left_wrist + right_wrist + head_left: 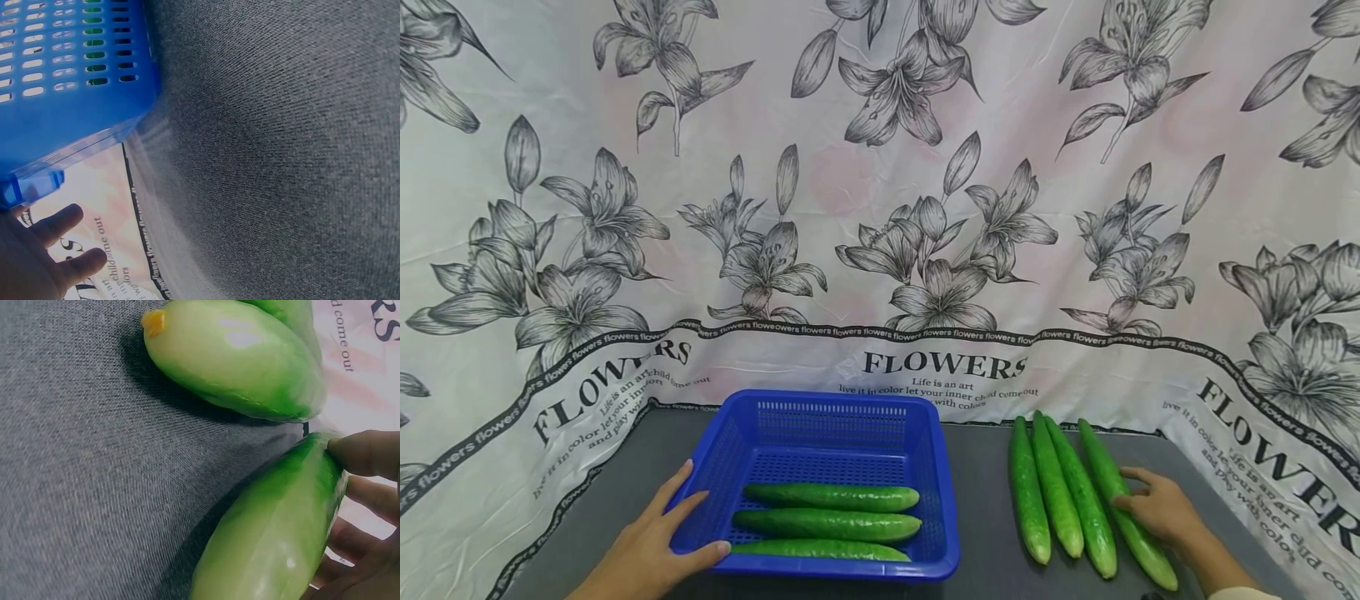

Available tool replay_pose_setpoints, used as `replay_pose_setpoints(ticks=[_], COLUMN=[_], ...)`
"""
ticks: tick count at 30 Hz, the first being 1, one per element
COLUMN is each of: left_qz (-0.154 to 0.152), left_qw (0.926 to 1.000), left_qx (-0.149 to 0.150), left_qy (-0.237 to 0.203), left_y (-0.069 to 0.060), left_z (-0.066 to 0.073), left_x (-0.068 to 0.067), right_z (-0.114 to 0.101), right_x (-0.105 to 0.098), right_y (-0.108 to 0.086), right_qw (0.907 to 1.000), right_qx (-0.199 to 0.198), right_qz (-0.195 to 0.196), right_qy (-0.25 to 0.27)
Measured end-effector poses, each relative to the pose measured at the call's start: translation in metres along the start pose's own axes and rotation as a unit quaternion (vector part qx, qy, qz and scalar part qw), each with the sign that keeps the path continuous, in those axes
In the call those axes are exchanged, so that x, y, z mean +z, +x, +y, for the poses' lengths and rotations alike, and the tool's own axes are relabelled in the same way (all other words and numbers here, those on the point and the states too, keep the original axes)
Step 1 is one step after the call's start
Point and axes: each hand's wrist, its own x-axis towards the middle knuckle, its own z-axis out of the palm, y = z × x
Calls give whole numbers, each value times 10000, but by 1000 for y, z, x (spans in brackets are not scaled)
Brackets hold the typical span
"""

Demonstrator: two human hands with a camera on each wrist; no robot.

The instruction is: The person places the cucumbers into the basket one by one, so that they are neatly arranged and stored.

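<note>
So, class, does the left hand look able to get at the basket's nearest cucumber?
Probably yes: the left hand is at the left side of the blue basket, its thumb close to the nearest cucumber, and nothing covers the open top.

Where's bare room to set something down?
Free: table between basket and the four loose cucumbers; basket floor behind its three cucumbers. Crowded: basket front, with left hand at its corner; among the loose cucumbers, right hand on the rightmost.
</note>
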Motion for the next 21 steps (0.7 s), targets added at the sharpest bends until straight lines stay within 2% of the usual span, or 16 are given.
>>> replay_pose_setpoints(ticks=[7,15,21], left_qz=[-3,26,-56], left_qw=[10000,10000,10000], left_qx=[2,39,-45], left_qy=[33,36,14], left_y=[0,0,1], left_z=[-1,0,0], left_x=[1,0,0], right_z=[-6,-17,-29], right_x=[-10,-24,-31], right_y=[-9,-22,-30], right_qw=[9994,9974,9954], right_qx=[-30,-538,-790], right_qz=[-17,158,213], right_qy=[358,444,496])
